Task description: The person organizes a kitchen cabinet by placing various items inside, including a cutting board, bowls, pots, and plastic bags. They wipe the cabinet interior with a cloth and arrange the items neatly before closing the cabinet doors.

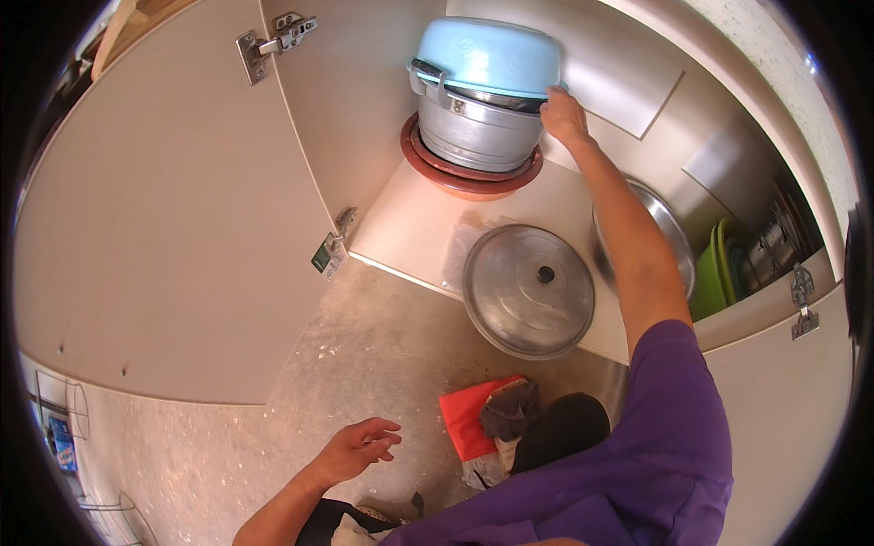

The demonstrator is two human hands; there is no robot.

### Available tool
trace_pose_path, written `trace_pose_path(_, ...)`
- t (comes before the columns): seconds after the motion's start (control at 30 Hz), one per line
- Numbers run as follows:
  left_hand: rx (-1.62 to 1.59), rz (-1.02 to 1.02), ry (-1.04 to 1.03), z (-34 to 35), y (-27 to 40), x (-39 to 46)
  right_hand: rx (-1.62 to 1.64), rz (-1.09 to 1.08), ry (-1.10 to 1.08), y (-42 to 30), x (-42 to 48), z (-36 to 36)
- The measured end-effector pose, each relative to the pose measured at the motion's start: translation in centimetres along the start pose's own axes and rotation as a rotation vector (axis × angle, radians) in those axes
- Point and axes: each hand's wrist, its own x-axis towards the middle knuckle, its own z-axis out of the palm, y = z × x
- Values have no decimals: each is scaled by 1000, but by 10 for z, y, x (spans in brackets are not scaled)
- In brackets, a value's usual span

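In the upper middle, my right hand (564, 116) reaches into the cabinet, its fingers on the right edge of a light blue plastic basin (489, 54). That basin lies upside down over an aluminum pot (478, 136) with a metal handle at its left. Under the pot are reddish-brown bowls or basins (471, 183) on the cabinet floor. A large round aluminum lid (512, 300) with a black knob lies at the cabinet's front edge. Low at the left, my left hand (358, 450) hangs over the floor with its fingers apart, holding nothing.
A steel basin (672, 218) stands partly behind my right forearm, near green plastic containers (710, 280). Clear plastic (464, 249) lies left of the lid. Open cabinet doors flank me, left (164, 205) and right (771, 409). A red item (471, 416) and dark cloth (509, 409) lie near my knee.
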Motion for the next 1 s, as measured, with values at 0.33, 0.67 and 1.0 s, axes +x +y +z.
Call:
trace_pose_path(0.33, 81, 25, 9, 3, 3, -7, 153, 69, 1, 14, -48, -16)
trace_pose_path(0.67, 54, 10, -42, 19, 9, -20, 1346, 978, 41, 96, -348, -17)
trace_pose_path(1.0, 46, -90, -31, 25, 5, -8, 1015, 1222, -540, 92, -427, -3)
